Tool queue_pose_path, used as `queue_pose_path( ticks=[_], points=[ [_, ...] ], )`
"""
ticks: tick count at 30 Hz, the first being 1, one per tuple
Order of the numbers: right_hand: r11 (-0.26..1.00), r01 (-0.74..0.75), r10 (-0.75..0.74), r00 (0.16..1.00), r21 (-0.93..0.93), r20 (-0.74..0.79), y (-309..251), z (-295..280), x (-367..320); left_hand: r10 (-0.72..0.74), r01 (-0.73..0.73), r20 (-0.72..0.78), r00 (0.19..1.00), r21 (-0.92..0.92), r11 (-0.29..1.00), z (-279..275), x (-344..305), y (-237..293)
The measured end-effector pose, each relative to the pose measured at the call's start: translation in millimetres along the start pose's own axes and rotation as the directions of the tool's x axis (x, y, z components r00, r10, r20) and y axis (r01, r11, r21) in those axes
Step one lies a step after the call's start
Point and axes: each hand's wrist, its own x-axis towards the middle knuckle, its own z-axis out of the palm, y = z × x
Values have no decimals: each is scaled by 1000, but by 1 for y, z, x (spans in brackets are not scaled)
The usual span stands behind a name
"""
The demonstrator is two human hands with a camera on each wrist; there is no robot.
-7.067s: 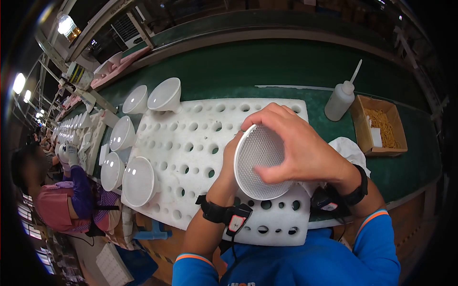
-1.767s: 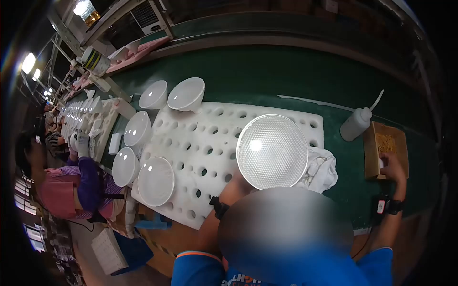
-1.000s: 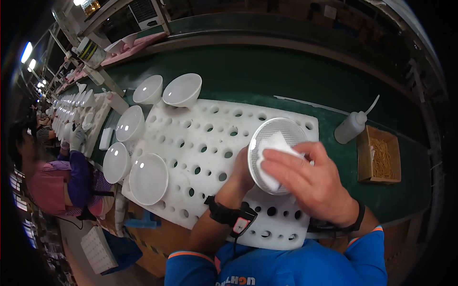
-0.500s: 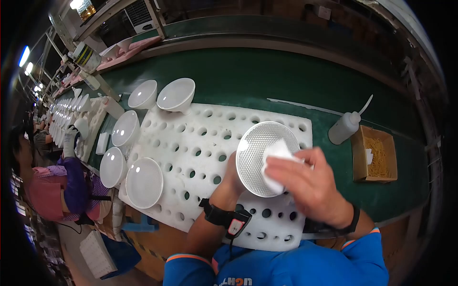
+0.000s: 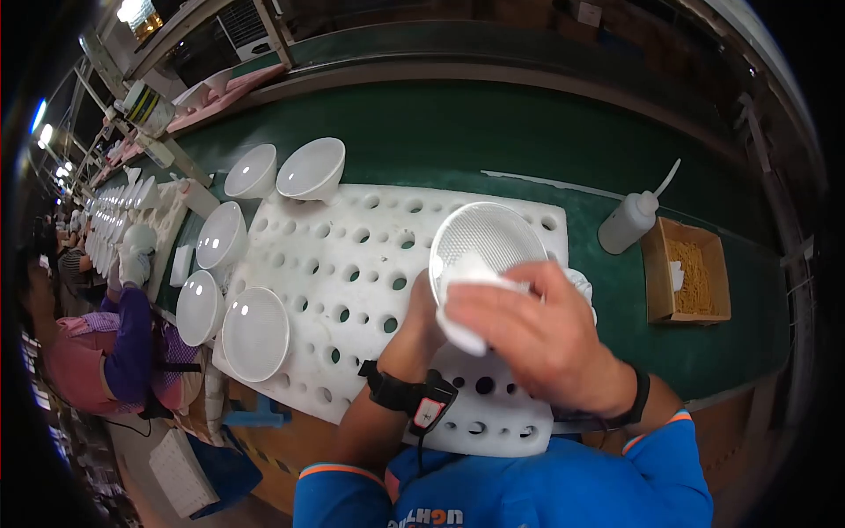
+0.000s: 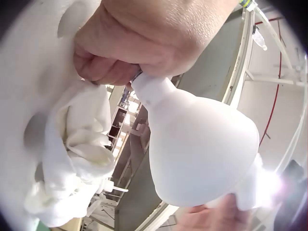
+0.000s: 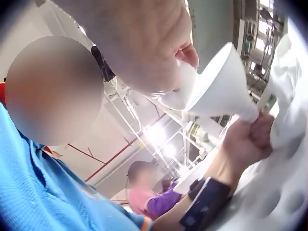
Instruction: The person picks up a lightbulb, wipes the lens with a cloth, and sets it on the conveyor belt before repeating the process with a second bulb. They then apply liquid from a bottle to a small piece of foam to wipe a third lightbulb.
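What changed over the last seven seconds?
The right hand let go of the lamp, reached out to the box, came back with a cloth and now rubs it on the lens. The left hand kept holding the lamp's neck; tray, bottle and other lamps stayed put.

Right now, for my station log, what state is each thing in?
Lamp: lifted, lens facing the head camera.
Left hand: grips the lamp's neck.
Right hand: holds a white cloth against the lens.
Squeeze bottle: upright, nozzle on.
Cardboard box: open, yellowish pieces inside.
Other lamps: five, set along the foam tray's edge, untouched.
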Motion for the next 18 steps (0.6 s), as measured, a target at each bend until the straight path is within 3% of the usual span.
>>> queue_pose_path(
  ticks=[2,4,7,10,12,14,17,18],
  points=[
    [997,-32,30,999,-69,-39,20,2,0,22,-22,-9,1000,-81,996,2,2,5],
    [990,-70,67,997,-119,-32,31,-5,-4,82,-81,-37,996,31,996,-7,10,0],
    [1000,-8,8,999,8,33,-1,-8,-16,158,-119,130,979,-266,957,-1,3,1],
    [998,-33,33,999,45,-3,-7,1,-9,175,-199,112,978,262,944,0,0,1],
    [996,-85,86,996,25,-34,17,1,7,128,-146,93,987,219,965,1,6,-1],
    [992,-108,105,993,-59,-63,36,-2,2,23,-16,60,998,-113,993,12,6,9],
    [996,-67,66,998,-56,-16,18,-6,-17,74,-25,200,977,-239,971,7,6,8],
    [1000,-20,20,1000,6,-10,5,-3,-22,69,-31,193,979,-194,981,6,6,6]
  ],
)
